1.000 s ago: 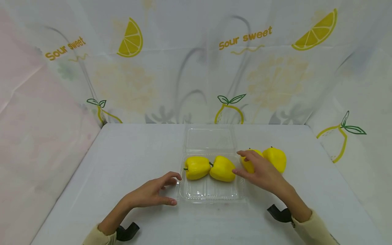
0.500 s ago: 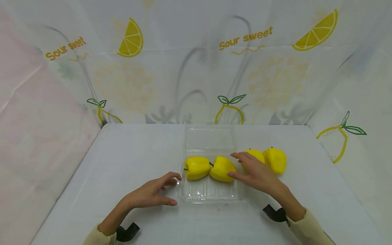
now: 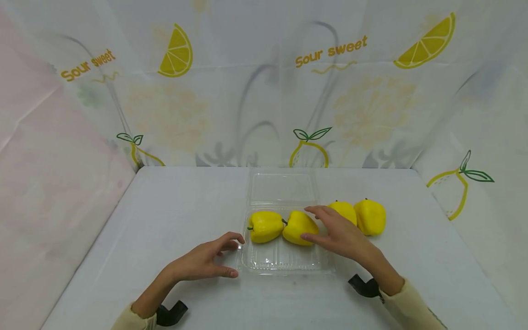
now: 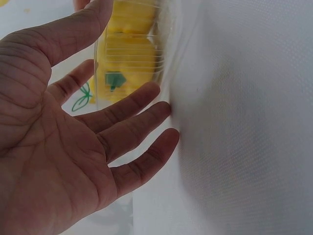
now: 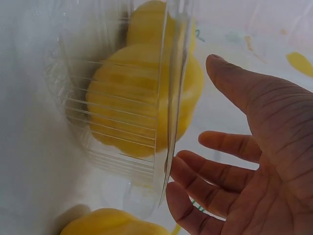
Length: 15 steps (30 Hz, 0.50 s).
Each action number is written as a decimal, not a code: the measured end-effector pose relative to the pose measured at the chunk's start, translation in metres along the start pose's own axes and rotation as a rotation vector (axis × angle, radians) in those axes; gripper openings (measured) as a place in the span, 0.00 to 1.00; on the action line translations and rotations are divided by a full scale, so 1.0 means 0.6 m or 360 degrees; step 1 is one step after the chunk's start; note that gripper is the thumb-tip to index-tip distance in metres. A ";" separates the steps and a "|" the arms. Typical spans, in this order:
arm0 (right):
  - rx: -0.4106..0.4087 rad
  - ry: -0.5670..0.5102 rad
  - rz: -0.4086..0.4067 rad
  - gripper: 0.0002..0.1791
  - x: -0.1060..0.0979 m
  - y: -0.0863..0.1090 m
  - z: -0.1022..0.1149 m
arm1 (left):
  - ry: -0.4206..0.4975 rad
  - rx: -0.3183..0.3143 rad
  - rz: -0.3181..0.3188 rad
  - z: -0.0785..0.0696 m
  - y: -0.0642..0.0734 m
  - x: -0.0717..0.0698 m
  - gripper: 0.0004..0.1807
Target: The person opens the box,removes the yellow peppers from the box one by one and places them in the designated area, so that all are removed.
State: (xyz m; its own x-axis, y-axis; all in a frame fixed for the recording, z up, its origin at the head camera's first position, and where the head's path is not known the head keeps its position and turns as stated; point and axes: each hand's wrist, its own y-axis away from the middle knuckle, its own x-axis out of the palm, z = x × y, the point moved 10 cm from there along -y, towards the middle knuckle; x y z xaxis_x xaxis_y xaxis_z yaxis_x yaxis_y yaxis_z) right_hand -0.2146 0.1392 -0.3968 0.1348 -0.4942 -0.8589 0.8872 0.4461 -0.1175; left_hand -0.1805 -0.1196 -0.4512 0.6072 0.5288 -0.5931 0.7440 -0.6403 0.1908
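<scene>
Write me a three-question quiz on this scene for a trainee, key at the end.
1. Count: how many yellow peppers lie outside the clear container?

2. True or false: the lid is folded open on the far side of the clear container.

3. Multiple choice: what are the left hand and the right hand holding?
A) One pepper each
B) The lid, between them
C) Nothing

Key:
1. Two, side by side to the right of the clear container; two more lie inside it.
2. True.
3. C; the wrist views show both palms empty.
</scene>
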 end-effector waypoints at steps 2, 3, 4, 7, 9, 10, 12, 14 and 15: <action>-0.0026 0.0002 0.0005 0.38 0.001 -0.001 0.004 | 0.0007 -0.0001 0.0000 0.001 0.000 0.000 0.38; -0.0038 0.0004 0.0007 0.38 0.001 -0.002 0.006 | 0.0006 -0.0002 0.0000 0.001 0.000 0.000 0.38; -0.0050 0.0007 0.0012 0.38 0.002 -0.002 0.009 | 0.0008 -0.0004 -0.0001 0.002 0.000 0.001 0.38; -0.0082 0.0046 0.0024 0.37 0.004 -0.004 0.015 | 0.0010 -0.0013 -0.0004 0.003 0.000 0.000 0.37; -0.0095 0.0076 0.0031 0.37 0.006 -0.005 0.018 | 0.0012 -0.0010 -0.0002 0.001 0.000 0.000 0.37; -0.0101 0.0090 0.0034 0.37 0.007 -0.005 0.019 | 0.0012 -0.0006 -0.0002 0.000 0.001 0.000 0.37; -0.0106 0.0116 0.0036 0.37 0.008 -0.006 0.021 | 0.0012 0.0002 -0.0001 -0.001 0.001 0.000 0.37; -0.0111 0.0134 0.0036 0.37 0.009 -0.007 0.022 | 0.0014 0.0014 -0.0001 -0.003 0.002 0.000 0.37; -0.0114 0.0143 0.0033 0.37 0.009 -0.007 0.022 | 0.0014 0.0015 -0.0002 -0.003 0.002 0.000 0.37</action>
State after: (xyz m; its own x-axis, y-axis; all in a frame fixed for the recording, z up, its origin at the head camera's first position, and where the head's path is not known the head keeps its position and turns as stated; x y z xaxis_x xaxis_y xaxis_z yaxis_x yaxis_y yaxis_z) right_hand -0.2115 0.1246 -0.3944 0.1098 -0.4166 -0.9024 0.8503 0.5095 -0.1318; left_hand -0.1791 -0.1192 -0.4498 0.6087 0.5344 -0.5864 0.7421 -0.6450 0.1825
